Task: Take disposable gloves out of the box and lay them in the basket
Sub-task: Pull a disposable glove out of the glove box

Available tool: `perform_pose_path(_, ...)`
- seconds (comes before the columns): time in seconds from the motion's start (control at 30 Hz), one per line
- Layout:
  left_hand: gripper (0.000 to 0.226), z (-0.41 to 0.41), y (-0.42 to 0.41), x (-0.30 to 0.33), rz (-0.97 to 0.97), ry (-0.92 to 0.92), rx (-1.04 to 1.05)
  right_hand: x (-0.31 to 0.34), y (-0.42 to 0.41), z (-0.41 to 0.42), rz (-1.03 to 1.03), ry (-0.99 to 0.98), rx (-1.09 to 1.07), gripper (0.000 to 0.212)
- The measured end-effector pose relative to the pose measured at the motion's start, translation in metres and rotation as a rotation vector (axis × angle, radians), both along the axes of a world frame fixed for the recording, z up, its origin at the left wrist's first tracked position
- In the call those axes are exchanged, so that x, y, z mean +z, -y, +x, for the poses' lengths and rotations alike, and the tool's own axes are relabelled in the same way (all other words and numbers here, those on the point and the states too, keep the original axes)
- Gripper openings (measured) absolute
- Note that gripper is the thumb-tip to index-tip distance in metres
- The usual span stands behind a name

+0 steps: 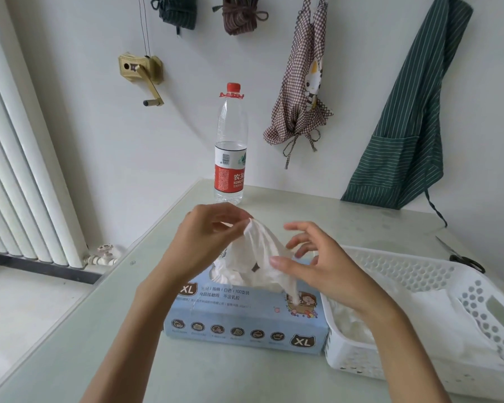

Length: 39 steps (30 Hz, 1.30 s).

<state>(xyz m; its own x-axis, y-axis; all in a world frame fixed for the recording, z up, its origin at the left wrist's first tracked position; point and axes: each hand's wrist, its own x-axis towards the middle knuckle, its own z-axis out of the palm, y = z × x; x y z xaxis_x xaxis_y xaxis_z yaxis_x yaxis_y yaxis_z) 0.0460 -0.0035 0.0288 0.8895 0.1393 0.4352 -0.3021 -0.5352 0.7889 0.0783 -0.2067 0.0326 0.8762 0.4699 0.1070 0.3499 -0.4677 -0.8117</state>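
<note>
A light blue glove box [245,324] marked XL lies on the table in front of me. A white disposable glove [262,257] is drawn up out of its top opening. My left hand [207,239] pinches the glove's upper end above the box. My right hand [314,263] hovers just right of the glove with fingers spread and loosely bent; its thumb touches the glove's lower side. The white perforated basket [419,271] stands directly right of the box and holds white gloves [431,318].
A water bottle [230,146] with a red cap and label stands behind the box. Scissors [463,257] lie at the table's far right edge. Aprons hang on the wall behind. A radiator [21,170] stands to the left, past the table's left edge.
</note>
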Motion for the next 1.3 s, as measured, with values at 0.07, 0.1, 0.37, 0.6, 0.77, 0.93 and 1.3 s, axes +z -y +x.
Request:
perform_pose_path(0.07, 0.008, -0.002, 0.002, 0.005, -0.101, -0.015, 0.023, 0.002, -0.001, -0.005, -0.04, 0.004, 0.023, 0.092)
perform_pose_path(0.1, 0.009, -0.003, 0.003, 0.008, -0.148, -0.022, 0.02, 0.003, -0.004, -0.008, -0.045, 0.015, 0.032, 0.094)
perform_pose_path(0.37, 0.013, -0.007, -0.003, 0.01, -0.194, -0.183, 0.058, 0.014, 0.011, -0.002, 0.131, 0.143, -0.097, 0.004)
perform_pose_path(0.6, 0.044, -0.007, -0.001, 0.005, 0.085, -0.212, -0.195, 0.014, 0.011, 0.001, 0.243, -0.126, 0.038, 0.017)
perform_pose_path(0.77, 0.031, -0.003, 0.009, -0.001, 0.077, -0.189, -0.277, 0.01, 0.009, 0.001, 0.237, -0.284, 0.083, 0.025)
perform_pose_path(0.93, 0.009, 0.0, 0.01, -0.001, 0.0, -0.118, -0.163, 0.013, 0.019, -0.003, 0.124, -0.229, 0.241, 0.064)
perform_pose_path(1.3, 0.009, -0.007, 0.019, 0.011, -0.024, -0.092, -0.208, 0.033, 0.034, -0.004, 0.418, -0.085, -0.013, 0.009)
